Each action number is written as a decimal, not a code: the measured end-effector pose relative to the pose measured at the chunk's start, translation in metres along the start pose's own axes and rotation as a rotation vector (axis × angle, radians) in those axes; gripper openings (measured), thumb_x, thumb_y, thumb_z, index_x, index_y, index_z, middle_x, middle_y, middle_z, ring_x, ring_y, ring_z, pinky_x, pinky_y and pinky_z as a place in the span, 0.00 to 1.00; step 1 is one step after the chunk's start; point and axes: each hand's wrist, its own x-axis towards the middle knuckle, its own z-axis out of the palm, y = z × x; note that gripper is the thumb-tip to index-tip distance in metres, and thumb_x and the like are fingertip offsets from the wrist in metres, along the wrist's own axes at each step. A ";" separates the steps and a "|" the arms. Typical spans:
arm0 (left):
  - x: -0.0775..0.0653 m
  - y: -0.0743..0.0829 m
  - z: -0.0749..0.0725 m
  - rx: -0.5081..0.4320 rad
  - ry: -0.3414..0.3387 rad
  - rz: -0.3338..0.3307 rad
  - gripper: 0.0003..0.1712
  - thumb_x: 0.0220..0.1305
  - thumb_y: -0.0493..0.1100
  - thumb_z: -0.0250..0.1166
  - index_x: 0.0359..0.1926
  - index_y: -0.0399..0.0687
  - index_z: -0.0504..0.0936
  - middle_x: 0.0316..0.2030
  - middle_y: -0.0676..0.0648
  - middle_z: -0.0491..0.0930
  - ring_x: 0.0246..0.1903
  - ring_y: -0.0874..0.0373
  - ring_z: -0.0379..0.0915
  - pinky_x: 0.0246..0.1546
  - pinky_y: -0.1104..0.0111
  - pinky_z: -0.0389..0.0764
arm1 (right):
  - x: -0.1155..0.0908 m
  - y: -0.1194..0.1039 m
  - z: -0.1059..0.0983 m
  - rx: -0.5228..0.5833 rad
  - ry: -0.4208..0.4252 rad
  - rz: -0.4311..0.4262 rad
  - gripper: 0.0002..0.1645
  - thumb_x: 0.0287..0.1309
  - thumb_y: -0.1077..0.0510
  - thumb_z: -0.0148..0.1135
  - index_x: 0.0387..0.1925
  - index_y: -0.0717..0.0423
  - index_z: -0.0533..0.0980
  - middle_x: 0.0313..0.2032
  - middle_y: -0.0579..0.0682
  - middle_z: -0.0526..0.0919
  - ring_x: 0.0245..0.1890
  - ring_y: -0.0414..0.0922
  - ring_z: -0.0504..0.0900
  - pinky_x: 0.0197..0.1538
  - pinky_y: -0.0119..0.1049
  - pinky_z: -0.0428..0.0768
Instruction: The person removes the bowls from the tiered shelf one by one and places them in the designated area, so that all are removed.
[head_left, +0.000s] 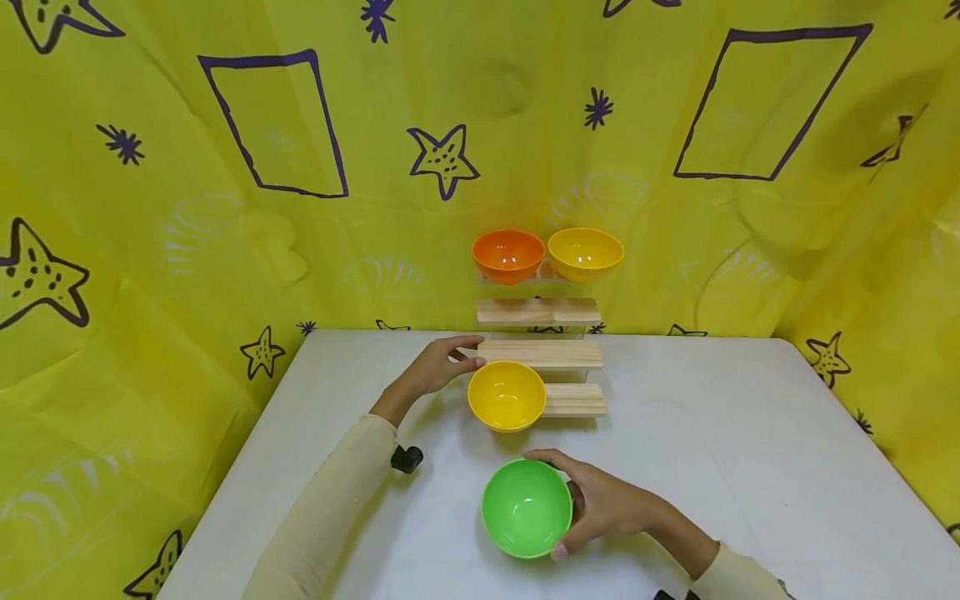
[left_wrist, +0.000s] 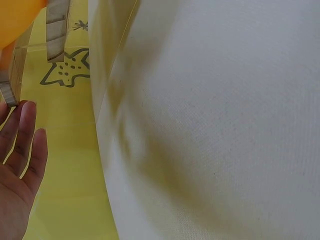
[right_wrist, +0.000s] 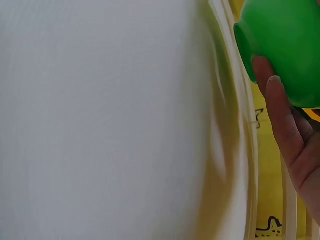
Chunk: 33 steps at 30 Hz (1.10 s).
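Note:
My right hand (head_left: 611,504) holds a bright green bowl (head_left: 527,508) by its right side, thumb at the near rim and a finger at the far rim. In the right wrist view a fingertip lies against the foot of the green bowl (right_wrist: 287,50). My left hand (head_left: 438,367) holds the left end of a step of the wooden stepped stand (head_left: 540,354), with thumb and forefinger at its edges. Just in front of that hand, a yellow bowl (head_left: 507,397) sits on the left of the lowest step. In the left wrist view fingertips meet the slat end (left_wrist: 9,92).
On the top step stand an orange bowl (head_left: 508,257) and, to its right, another yellow bowl (head_left: 586,254). The stand rests on a white-covered table (head_left: 720,467). A yellow curtain (head_left: 525,125) with printed stars encloses the back and sides.

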 end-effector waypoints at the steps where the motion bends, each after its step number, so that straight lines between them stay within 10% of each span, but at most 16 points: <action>1: 0.000 0.000 0.000 0.001 0.000 -0.001 0.30 0.70 0.53 0.64 0.69 0.52 0.74 0.64 0.47 0.78 0.53 0.48 0.79 0.51 0.58 0.82 | 0.001 0.000 0.001 0.000 0.001 0.003 0.64 0.43 0.64 0.80 0.76 0.60 0.51 0.66 0.63 0.66 0.48 0.47 0.85 0.52 0.38 0.83; 33: -0.001 0.001 0.000 0.020 0.003 0.013 0.30 0.70 0.54 0.64 0.70 0.53 0.73 0.65 0.47 0.77 0.54 0.48 0.79 0.52 0.56 0.82 | 0.040 -0.006 0.033 -0.089 0.072 0.040 0.65 0.41 0.55 0.83 0.76 0.55 0.54 0.65 0.54 0.70 0.49 0.44 0.82 0.54 0.33 0.79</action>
